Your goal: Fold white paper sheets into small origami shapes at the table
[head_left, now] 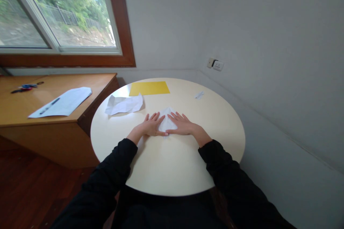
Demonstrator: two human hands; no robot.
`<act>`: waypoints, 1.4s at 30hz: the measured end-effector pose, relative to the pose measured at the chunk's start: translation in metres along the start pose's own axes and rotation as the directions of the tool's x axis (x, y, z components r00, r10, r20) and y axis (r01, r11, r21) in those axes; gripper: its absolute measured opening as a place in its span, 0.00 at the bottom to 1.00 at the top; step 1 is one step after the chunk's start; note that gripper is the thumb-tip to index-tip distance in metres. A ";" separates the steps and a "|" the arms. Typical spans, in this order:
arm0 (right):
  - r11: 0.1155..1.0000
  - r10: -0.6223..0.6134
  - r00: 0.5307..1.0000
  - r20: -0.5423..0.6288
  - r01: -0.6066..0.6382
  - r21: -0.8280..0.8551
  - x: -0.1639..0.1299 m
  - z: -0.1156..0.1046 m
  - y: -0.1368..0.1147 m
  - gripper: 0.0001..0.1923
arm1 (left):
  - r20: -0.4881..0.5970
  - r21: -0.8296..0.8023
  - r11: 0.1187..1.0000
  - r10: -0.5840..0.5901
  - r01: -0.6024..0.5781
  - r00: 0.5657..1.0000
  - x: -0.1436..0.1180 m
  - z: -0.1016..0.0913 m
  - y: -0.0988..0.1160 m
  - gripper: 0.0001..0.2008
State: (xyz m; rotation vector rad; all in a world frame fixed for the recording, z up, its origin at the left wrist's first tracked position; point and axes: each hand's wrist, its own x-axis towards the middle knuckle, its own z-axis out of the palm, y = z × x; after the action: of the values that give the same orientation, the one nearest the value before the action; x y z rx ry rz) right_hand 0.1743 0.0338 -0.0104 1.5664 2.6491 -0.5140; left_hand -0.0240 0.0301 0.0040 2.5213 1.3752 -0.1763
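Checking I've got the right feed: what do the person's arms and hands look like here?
Both arms are in long black sleeves of a soft, knit-like fabric that end at the wrists. The left hand and right hand are bare: no gloves, and no rings or watch that I can make out.

1. A yellow sheet (149, 88) lies flat near the far edge of the round desk (166, 168).
2. A crumpled white paper (124, 104) rests just in front of the yellow sheet, toward the desk's left edge.
3. A small white paper scrap (199, 95) sits near the far right edge.
4. A wooden cabinet (53, 128) stands beside the desk's left edge, under the window (57, 10).
5. On the cabinet top lies a white sheet (62, 102) with a pen (49, 106) on it.
6. Scissors (23, 88) lie near the cabinet's far left corner.
7. A wall socket (215, 64) is mounted on the wall beyond the desk.
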 end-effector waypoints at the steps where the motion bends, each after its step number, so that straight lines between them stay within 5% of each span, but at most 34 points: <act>1: 1.000 -0.002 1.000 0.000 0.002 -0.001 0.000 0.000 0.000 0.50 | 0.001 -0.002 1.000 -0.001 0.001 1.000 0.000 0.000 0.000 0.52; 13: 1.000 -0.002 1.000 -0.004 0.002 0.018 0.000 0.001 -0.001 0.50 | 0.005 -0.018 1.000 0.004 -0.004 1.000 -0.001 -0.001 0.000 0.51; 15: 0.999 -0.016 0.998 -0.064 0.019 0.051 -0.002 -0.001 -0.001 0.49 | -0.016 -0.044 0.999 0.030 -0.031 0.999 -0.002 0.000 -0.002 0.49; 18: 0.992 0.044 0.949 -0.313 -0.005 0.123 -0.006 -0.006 -0.001 0.42 | -0.177 -0.145 0.988 0.034 -0.060 0.984 -0.001 0.001 -0.008 0.41; 20: 0.977 0.180 0.871 -0.457 -0.103 0.189 -0.008 -0.010 0.002 0.37 | -0.379 -0.247 0.967 -0.035 -0.065 0.925 0.001 0.000 -0.012 0.33; 22: 0.944 0.308 0.821 -0.481 -0.202 0.260 -0.008 -0.013 0.006 0.33 | -0.559 -0.340 0.938 -0.139 -0.074 0.817 0.005 0.000 -0.017 0.26; 24: 0.917 0.372 0.814 -0.447 -0.248 0.312 -0.008 -0.013 0.010 0.31 | -0.640 -0.410 0.911 -0.252 -0.046 0.726 0.009 0.001 -0.021 0.21; 26: 0.906 0.385 0.817 -0.429 -0.245 0.346 -0.006 -0.011 0.014 0.32 | -0.631 -0.454 0.890 -0.352 0.039 0.691 0.012 0.003 -0.026 0.19; 30: 0.900 0.351 0.825 -0.443 -0.166 0.403 -0.004 -0.005 0.018 0.34 | -0.538 -0.460 0.866 -0.446 0.194 0.715 0.012 0.005 -0.031 0.17; 34: 0.866 0.308 0.797 -0.519 -0.010 0.499 -0.003 -0.003 0.019 0.32 | -0.461 -0.458 0.860 -0.446 0.225 0.767 0.009 0.001 -0.032 0.11; 39: 0.752 0.309 0.663 -0.682 0.269 0.602 0.004 -0.003 0.023 0.31 | -0.439 -0.642 0.762 -0.450 0.079 0.777 0.005 -0.005 -0.029 0.05; 42: 0.673 0.365 0.607 -0.706 0.352 0.650 0.010 -0.003 0.028 0.32 | -0.444 -0.810 0.578 -0.495 -0.099 0.746 0.003 -0.011 -0.029 0.07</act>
State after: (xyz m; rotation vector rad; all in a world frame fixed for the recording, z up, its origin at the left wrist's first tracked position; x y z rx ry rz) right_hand 0.1941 0.0553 -0.0167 2.5577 3.2612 -1.3371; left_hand -0.0475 0.0504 0.0086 1.6216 1.4808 1.1398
